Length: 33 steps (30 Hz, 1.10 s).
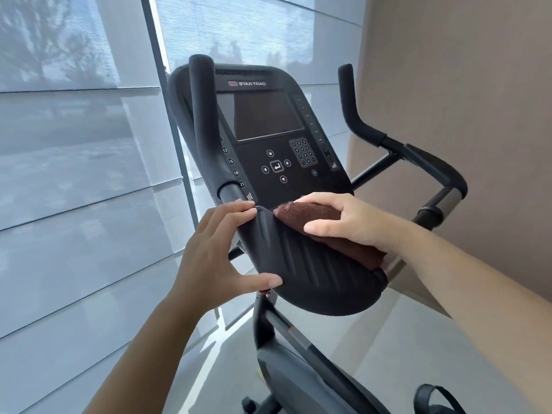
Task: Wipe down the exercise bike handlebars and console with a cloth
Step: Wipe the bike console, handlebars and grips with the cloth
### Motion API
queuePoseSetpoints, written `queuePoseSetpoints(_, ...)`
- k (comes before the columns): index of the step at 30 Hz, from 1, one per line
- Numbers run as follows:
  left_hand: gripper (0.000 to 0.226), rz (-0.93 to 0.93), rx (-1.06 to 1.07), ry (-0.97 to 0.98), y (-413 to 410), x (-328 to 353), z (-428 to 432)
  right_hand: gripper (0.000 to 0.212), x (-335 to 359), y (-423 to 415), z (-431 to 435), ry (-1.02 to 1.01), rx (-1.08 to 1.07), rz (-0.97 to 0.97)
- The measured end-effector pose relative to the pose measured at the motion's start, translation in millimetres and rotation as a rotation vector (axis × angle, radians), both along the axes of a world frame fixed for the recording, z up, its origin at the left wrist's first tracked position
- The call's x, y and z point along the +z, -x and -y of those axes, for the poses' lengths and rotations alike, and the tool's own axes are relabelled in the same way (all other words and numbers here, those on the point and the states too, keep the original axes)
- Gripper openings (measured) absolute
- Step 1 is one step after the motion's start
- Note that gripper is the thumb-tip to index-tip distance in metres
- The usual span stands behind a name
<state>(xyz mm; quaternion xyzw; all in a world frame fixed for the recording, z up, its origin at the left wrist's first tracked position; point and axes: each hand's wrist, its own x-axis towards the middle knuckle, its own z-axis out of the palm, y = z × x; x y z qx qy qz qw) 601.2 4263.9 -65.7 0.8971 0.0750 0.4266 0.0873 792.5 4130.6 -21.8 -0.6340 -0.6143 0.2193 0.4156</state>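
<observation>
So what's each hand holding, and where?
Right hand grips the cloth around its upper end, on the tray. Left hand holds the tray's left edge, thumb below.

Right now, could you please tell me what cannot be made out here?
Head view:
Right part of the ribbed tray: under the brown cloth the right hand grips.
Its left edge: behind the left hand holding it.
Left-side numbers on the console: partly behind the left handlebar.
Digits on the keypad: too small.
The dark strap: cut by the bottom edge.
</observation>
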Motion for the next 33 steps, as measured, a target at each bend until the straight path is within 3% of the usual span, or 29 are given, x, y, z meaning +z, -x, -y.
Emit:
queuePoseSetpoints(8,0.093,-0.078,0.026,0.042,4.8,2.7,11.3,0.043,14.5,7.8,44.3,0.0,-0.035,0.617)
queuePoseSetpoints(13,0.082,-0.048,0.134,0.044,-3.1,5.8,49.3,0.045,-12.7,-33.2,86.7,-0.089,-0.244,0.827)
queuePoseSetpoints(19,0.061,-0.135,0.213,-0.114,-43.7,5.8,112.9,0.04,-19.4,-128.7,109.6,-0.036,-0.461,0.624)
queuePoseSetpoints(22,0.057,-0.181,0.244,-0.126,-50.6,-1.4,127.5,0.039,-18.7,-117.7,109.2,-0.236,-0.422,0.373)
queuePoseSetpoints(24,0.055,-0.183,0.284,-0.107,-50.5,-6.7,132.8,0.038,-21.8,-81.9,103.9,-0.354,-0.348,0.306)
queuePoseSetpoints(26,0.053,-0.174,0.331,-0.093,-48.8,-11.2,135.0,0.037,-35.4,-46.3,94.8,-0.396,-0.272,0.349)
queuePoseSetpoints(28,0.05,-0.164,0.368,-0.092,-47.4,-14.6,135.6,0.039,-49.9,-24.1,86.4,-0.481,-0.329,0.505)
queuePoseSetpoints(33,0.045,-0.091,0.382,-0.107,-48.5,-20.5,136.2,0.04,-63.5,-69.2,93.5,-0.508,-0.518,0.568)
